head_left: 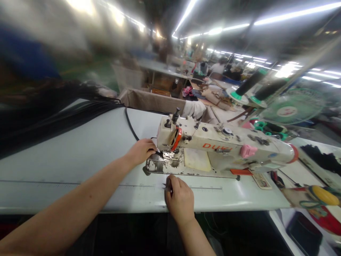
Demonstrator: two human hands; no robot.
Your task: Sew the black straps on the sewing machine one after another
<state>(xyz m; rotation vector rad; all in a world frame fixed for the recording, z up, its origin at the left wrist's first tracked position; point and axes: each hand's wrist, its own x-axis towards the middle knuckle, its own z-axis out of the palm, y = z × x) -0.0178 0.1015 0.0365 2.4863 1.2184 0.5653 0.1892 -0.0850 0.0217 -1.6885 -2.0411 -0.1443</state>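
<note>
At the needle end of a white sewing machine (195,133), my left hand (142,151) pinches a narrow black strap (130,124). The strap curves back from my fingers across the table toward a large bundle of black straps (66,122). Its end by the presser foot is partly hidden by my fingers. My right hand (181,195) is closed in front of the machine bed, over the printed ruler line. Between its thumb and fingers sits a small dark pointed tool, which looks like thread snips (167,186), mostly covered by the hand.
A pale table (106,138) carries the machine. Behind it stands a fabric-lined bin (145,101). To the right are black thread cones (250,85), a green fan (293,108), a yellow-topped pincushion-like item (323,195) and a dark phone-like object (303,231). Other people work far back.
</note>
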